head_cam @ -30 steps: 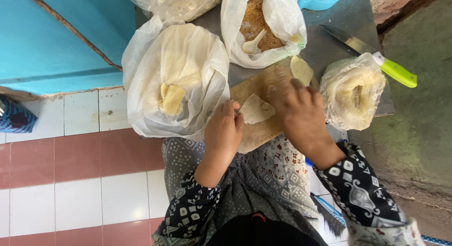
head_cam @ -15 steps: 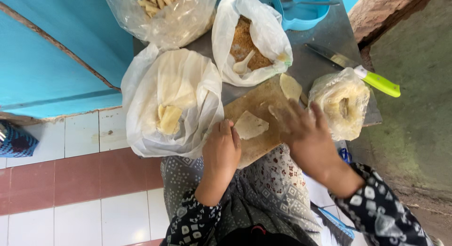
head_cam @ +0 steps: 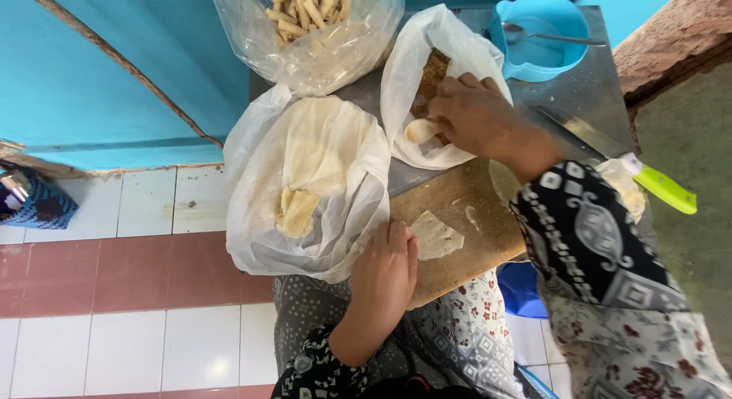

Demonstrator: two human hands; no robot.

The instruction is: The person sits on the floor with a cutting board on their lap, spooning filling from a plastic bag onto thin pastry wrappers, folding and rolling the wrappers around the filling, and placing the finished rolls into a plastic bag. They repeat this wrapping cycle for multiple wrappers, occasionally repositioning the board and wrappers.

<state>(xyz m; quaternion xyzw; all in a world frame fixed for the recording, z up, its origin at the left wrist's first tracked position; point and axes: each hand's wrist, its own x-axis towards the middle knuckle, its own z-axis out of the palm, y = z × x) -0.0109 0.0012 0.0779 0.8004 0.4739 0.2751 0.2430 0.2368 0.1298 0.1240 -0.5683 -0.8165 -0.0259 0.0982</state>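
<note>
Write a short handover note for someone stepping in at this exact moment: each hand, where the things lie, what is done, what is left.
Left hand: resting on the wooden board, fingertips at the thin wrapper sheet.
Right hand: reaching into the bag of brown filling, pinching a pale spoon-like piece.
Wrapper bag lies left of the board; bag of finished rolls behind.
Done: one wrapper laid out.
Left: no filling on it, not rolled.
</note>
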